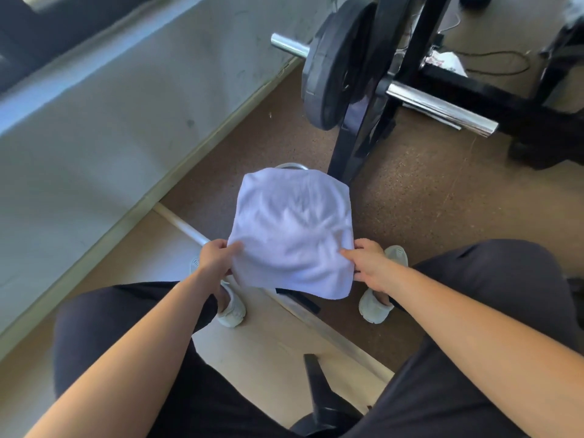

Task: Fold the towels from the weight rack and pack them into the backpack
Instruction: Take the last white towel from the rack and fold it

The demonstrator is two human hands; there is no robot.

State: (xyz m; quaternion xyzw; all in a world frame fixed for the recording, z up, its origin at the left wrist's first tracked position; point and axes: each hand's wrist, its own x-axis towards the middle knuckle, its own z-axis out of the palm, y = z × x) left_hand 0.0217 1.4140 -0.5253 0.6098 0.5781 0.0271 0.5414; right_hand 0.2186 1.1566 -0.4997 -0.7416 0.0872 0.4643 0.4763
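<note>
Towel (294, 232): a white cloth is held spread in the air in front of the knees, above the floor and between the two shoes.
Towel, orientation: its face is turned upward toward the camera. The outline is nearly square, so a long axis cannot be told. The far edge points toward the weight rack and the near edge sags downward.
Left hand (215, 259): the towel's left edge is pinched near the near corner, with the thumb laid on top of the cloth.
Right hand (368, 263): the towel's right edge is pinched in the same way, with the thumb on top and the fingers curled beneath.
Weight rack (357, 137): a black frame stands on the floor just beyond the towel. A dark weight plate (328, 67) is hung on it, and a chrome peg (442, 109) juts out to the right.
Shoes: a pale left shoe (232, 306) and a pale right shoe (379, 298) are seen below the towel's near edge.
Floor (426, 191): a speckled brown surface is seen on the right. A pale board (268, 343) is laid over it on the near left.
Wall (110, 121): a grey, scuffed wall runs along the left, with a white pole (181, 222) lying near its base.
Far right: a black cable (505, 63) is trailed across the floor behind the rack.
</note>
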